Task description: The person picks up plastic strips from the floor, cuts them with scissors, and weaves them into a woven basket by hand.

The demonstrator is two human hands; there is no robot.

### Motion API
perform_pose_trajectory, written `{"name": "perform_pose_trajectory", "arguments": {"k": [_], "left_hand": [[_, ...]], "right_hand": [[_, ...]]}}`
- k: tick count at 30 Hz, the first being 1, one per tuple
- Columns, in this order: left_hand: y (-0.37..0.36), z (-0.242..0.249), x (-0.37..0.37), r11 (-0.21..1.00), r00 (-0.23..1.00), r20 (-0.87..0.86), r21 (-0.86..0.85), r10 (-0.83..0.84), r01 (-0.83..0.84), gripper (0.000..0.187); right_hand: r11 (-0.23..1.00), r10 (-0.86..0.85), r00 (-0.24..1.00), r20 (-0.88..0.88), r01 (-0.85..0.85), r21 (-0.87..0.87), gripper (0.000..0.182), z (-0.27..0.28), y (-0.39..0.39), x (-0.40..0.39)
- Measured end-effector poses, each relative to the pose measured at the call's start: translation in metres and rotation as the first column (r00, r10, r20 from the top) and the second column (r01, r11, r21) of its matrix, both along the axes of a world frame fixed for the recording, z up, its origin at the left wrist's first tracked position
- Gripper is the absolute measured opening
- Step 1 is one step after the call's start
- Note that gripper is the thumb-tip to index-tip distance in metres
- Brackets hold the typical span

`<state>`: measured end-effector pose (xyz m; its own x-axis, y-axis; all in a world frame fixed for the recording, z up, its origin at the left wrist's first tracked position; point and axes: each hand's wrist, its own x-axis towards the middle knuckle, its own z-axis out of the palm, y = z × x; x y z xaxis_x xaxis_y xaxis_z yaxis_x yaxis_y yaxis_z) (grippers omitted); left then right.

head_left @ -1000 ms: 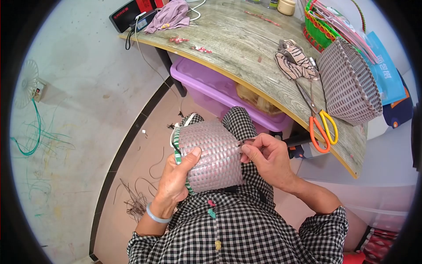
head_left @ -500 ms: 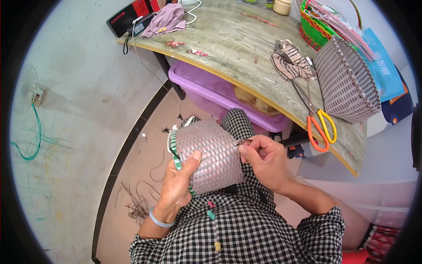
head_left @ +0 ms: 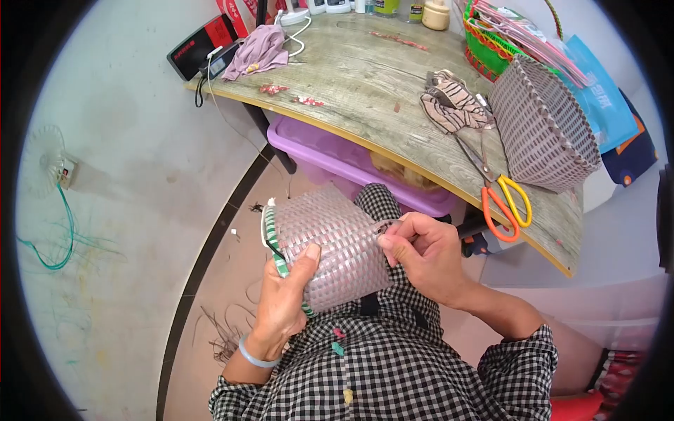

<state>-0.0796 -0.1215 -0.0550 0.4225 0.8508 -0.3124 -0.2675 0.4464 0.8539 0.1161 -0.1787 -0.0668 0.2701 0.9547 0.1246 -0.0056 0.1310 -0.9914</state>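
Note:
A woven basket point(head_left: 337, 256) in grey and pinkish plastic strips lies on its side over my lap. Its rim on the left is wrapped in green and white, with a white and a black piece along it. My left hand point(head_left: 284, 291) grips the basket near that rim, thumb pressed on the woven wall and the fingers out of sight behind. At the basket's right edge, my right hand point(head_left: 425, 256) pinches a thin dark weaving strip point(head_left: 385, 228) between thumb and forefinger. The strip's far end is hidden by the fingers.
Orange-and-yellow-handled scissors point(head_left: 502, 203) rest at the table's point(head_left: 337, 77) right edge, beside a striped cloth point(head_left: 453, 105) and another woven basket point(head_left: 540, 126). Under the table stands a purple bin point(head_left: 330, 154). Loose strips point(head_left: 225, 333) lie on the floor at left.
The view has shifted slightly, with more of the table's back showing. Both hands keep their hold on the basket and the strip, with hardly any movement.

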Motion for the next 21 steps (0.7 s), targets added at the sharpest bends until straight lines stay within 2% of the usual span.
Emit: {"name": "perform_pose_trajectory", "arguments": {"k": [1,4,7,10,13,19,21], "left_hand": [[0.0,0.003,0.001,1.0,1.0,-0.004,0.02,0.007,-0.007,0.025],[0.001,0.012,0.0,0.999,1.0,-0.003,0.042,-0.005,0.005,0.025],[0.001,0.022,0.0,0.998,1.0,0.006,0.069,-0.001,0.0,0.025],[0.0,0.025,0.001,0.991,1.0,-0.011,0.134,-0.003,0.005,0.025],[-0.001,0.03,0.004,0.986,1.0,-0.02,0.164,-0.009,0.012,0.025],[-0.004,0.028,0.004,0.984,0.999,-0.026,0.176,-0.029,0.034,0.025],[-0.005,0.027,0.006,0.981,0.999,-0.018,0.19,-0.029,0.032,0.025]], "right_hand": [[1.0,0.006,1.0,-0.002,-0.006,0.01,0.012,0.004,0.001,0.0],[1.0,0.014,0.989,0.149,-0.016,0.015,0.015,0.007,0.004,0.011],[0.996,-0.016,0.989,0.146,0.004,0.084,0.018,0.018,0.006,0.009],[0.99,-0.025,0.944,0.33,-0.021,0.137,0.018,0.025,0.006,0.016],[0.987,0.026,0.974,0.224,-0.061,0.151,0.016,0.029,0.007,0.019],[0.992,0.015,0.964,0.266,-0.047,0.115,0.018,0.03,0.003,0.022],[0.992,0.065,0.973,0.223,-0.086,0.089,0.02,0.027,0.003,0.023]]}}
